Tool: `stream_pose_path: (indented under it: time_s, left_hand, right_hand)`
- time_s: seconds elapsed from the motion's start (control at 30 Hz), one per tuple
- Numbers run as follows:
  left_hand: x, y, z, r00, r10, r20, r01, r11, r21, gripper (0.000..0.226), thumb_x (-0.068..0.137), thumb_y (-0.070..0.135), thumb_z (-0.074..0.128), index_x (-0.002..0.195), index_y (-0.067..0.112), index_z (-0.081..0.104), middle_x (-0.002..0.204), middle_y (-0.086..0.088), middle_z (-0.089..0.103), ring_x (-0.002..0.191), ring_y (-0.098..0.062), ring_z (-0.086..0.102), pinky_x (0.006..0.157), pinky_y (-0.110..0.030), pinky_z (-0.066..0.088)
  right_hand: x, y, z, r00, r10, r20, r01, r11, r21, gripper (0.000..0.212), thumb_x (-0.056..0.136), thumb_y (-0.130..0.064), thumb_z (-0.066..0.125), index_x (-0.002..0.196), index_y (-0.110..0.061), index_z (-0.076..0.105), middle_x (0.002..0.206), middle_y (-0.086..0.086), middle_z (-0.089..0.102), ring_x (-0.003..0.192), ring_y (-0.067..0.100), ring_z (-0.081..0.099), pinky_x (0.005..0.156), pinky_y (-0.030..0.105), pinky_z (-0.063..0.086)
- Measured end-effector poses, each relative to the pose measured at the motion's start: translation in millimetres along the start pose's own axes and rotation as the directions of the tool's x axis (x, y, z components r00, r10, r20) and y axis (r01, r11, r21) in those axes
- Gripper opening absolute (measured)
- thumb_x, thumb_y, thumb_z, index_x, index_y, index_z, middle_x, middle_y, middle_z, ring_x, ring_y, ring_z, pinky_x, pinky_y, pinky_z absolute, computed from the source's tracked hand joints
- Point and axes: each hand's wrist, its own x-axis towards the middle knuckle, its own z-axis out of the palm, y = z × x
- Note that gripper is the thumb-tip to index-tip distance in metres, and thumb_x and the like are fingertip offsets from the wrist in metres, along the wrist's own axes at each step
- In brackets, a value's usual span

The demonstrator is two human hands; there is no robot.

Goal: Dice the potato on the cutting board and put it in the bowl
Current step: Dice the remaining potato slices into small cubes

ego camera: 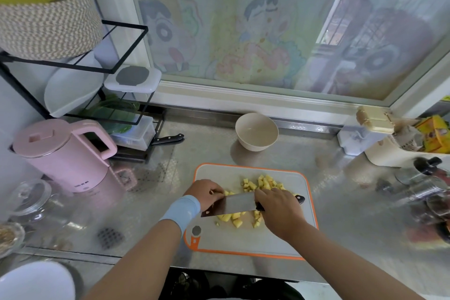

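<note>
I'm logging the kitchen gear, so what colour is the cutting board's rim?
Orange; the cutting board itself is pale grey. Best seen in the head view.

home kitchen: steel surface (267,153), pink kettle (65,156), dish rack (80,68), cutting board (280,238), bowl (256,131) by window (267,27)

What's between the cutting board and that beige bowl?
Only bare steel countertop separates the cutting board from the bowl, as the head view shows.

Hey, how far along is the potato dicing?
Most of the potato lies in cubes on the cutting board. The right hand holds the cleaver, the left hand steadies pieces at its blade. The bowl looks empty, so transfer remains.
</note>
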Motion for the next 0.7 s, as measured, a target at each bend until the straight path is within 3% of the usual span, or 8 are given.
stream_pose_path:
  time_s: [0.2,0.3,0.37,0.43,0.57,0.63,0.7]
  left_hand:
    - [-2.7,-23.2,-10.6,0.99,-0.087,-0.115,0.066,0.983,-0.172,0.024,0.093,0.023,0.052,0.103,0.034,0.071,0.113,0.016,0.065,0.103,-0.005,0.059,0.091,-0.019,0.043]
    - [-6.0,-24.9,-7.3,0.994,-0.102,0.05,0.109,0.978,-0.177,0.016,0.088,0.035,0.061,0.099,0.038,0.071,0.106,0.016,0.066,0.099,-0.005,0.06,0.091,-0.021,0.044]
    - [-3.5,-23.5,-1.6,0.989,-0.096,0.111,0.105,0.991,-0.084,0.017,0.086,0.037,0.063,0.099,0.034,0.073,0.1,0.014,0.069,0.095,-0.006,0.062,0.088,-0.021,0.045]
    - [2.7,-23.3,2.2,0.994,-0.087,0.068,0.088,0.996,-0.011,0.016,0.086,0.035,0.064,0.097,0.031,0.075,0.099,0.013,0.07,0.093,-0.008,0.062,0.085,-0.021,0.045]
    - [8.8,-26.5,1.5,0.989,-0.103,-0.111,0.099,0.994,-0.039,0.018,0.091,0.027,0.058,0.102,0.03,0.072,0.103,0.013,0.065,0.091,-0.008,0.059,0.083,-0.02,0.044]
    - [9.6,-36.6,-1.6,0.963,-0.153,-0.224,0.137,0.987,-0.086,0.026,0.095,0.019,0.05,0.108,0.03,0.069,0.108,0.011,0.059,0.094,-0.012,0.059,0.086,-0.026,0.049]
    - [8.1,-50.8,-1.9,0.943,-0.207,-0.262,0.207,0.978,-0.028,0.03,0.095,0.014,0.047,0.109,0.03,0.069,0.111,0.002,0.056,0.098,-0.019,0.059,0.088,-0.034,0.051]
  right_hand:
    - [-6.9,7.0,-5.8,0.998,0.065,0.004,-0.065,0.997,0.031,0.02,0.08,-0.014,0.049,0.092,-0.027,0.039,0.091,-0.006,0.062,0.087,0.021,0.058,0.067,0.031,0.029]
    - [-7.3,7.9,-5.6,0.997,0.074,-0.006,-0.074,0.997,0.028,0.021,0.081,-0.014,0.051,0.094,-0.029,0.042,0.092,-0.006,0.061,0.087,0.02,0.057,0.068,0.031,0.029]
    - [-6.2,6.5,-5.6,0.998,0.055,-0.009,-0.055,0.998,0.015,0.021,0.082,-0.012,0.052,0.093,-0.028,0.043,0.092,-0.005,0.061,0.088,0.021,0.057,0.069,0.031,0.029]
    - [-5.7,5.6,-6.3,1.0,0.028,-0.005,-0.028,1.0,0.008,0.022,0.082,-0.011,0.053,0.091,-0.027,0.042,0.092,-0.003,0.061,0.087,0.022,0.057,0.069,0.031,0.029]
    - [-5.3,8.4,-8.9,1.0,0.026,0.013,-0.026,1.0,0.015,0.024,0.082,-0.012,0.051,0.091,-0.029,0.039,0.093,-0.003,0.061,0.088,0.021,0.056,0.07,0.031,0.029]
    - [-4.2,11.3,-9.3,0.999,0.03,0.014,-0.031,0.999,0.033,0.023,0.083,-0.012,0.05,0.09,-0.029,0.037,0.092,-0.004,0.061,0.086,0.02,0.055,0.069,0.031,0.029]
    - [-2.8,14.6,-8.9,0.999,0.031,0.017,-0.032,0.999,0.039,0.022,0.083,-0.013,0.049,0.089,-0.029,0.035,0.09,-0.005,0.06,0.084,0.02,0.054,0.068,0.031,0.029]
